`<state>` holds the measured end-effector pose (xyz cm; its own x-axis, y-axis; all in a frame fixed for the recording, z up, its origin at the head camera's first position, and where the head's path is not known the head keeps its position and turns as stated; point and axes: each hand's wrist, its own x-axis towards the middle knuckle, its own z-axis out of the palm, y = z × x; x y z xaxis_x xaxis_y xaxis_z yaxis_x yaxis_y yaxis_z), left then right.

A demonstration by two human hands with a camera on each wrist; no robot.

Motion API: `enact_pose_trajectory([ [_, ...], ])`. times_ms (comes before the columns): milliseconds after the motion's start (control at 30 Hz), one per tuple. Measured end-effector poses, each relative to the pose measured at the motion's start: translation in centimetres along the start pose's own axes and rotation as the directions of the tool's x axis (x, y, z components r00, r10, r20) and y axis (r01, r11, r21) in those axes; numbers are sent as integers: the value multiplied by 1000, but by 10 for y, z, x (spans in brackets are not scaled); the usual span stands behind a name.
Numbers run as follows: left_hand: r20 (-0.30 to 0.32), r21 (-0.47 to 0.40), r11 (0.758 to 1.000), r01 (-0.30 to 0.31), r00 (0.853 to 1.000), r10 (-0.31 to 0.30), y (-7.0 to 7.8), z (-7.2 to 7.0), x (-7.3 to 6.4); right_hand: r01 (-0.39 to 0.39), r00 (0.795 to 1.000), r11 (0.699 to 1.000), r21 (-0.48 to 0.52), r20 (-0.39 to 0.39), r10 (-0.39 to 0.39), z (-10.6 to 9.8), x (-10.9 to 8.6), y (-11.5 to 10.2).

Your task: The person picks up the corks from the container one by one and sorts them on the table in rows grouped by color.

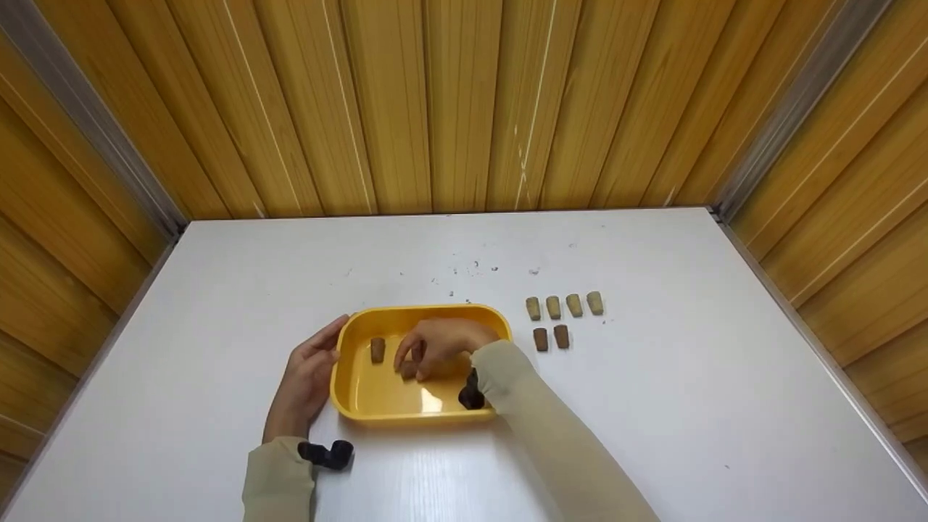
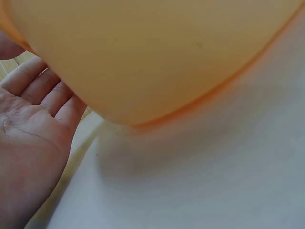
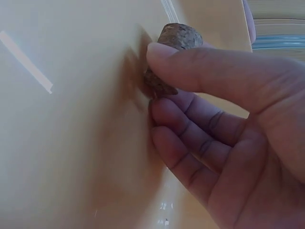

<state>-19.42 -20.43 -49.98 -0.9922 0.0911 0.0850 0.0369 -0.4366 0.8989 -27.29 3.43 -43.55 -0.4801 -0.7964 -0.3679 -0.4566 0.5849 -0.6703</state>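
My right hand (image 1: pixel 442 342) reaches inside the yellow tray (image 1: pixel 420 418) and pinches a brown tapered cork (image 3: pixel 178 36) between thumb and fingers, at the tray floor. Part of that cork is hidden by the thumb in the right wrist view. Another brown cork (image 1: pixel 378 350) stands to the left in the same tray. At the tray's left side, my left hand (image 1: pixel 301 380) touches the outer wall with its fingers fairly straight. The left wrist view shows the palm beside the tray wall (image 2: pixel 167 57), with the fingertips hidden behind it.
Right of the tray, a row of several pale tapered corks (image 1: pixel 554 307) stands on the white table (image 1: pixel 689 406). Two brown corks (image 1: pixel 561 336) stand in front of them. Dark crumbs (image 1: pixel 476 264) lie behind the tray. Wood-patterned walls (image 1: pixel 464 109) border the table.
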Motion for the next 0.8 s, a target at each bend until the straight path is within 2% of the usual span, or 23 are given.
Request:
enact_pose_trajectory([
  [233,-4,-9,1000,9,1000,-9,0,0,-1,26,1000,1000,-13,0,-26,-5,-5,1],
  [500,-20,-30,999,22,1000,-23,0,1,0,20,1000,1000,12,-12,-20,-10,-13,3],
  [800,-42,-13,999,42,998,-42,1,2,-1,12,1000,999,30,-24,-12,-16,-23,6],
])
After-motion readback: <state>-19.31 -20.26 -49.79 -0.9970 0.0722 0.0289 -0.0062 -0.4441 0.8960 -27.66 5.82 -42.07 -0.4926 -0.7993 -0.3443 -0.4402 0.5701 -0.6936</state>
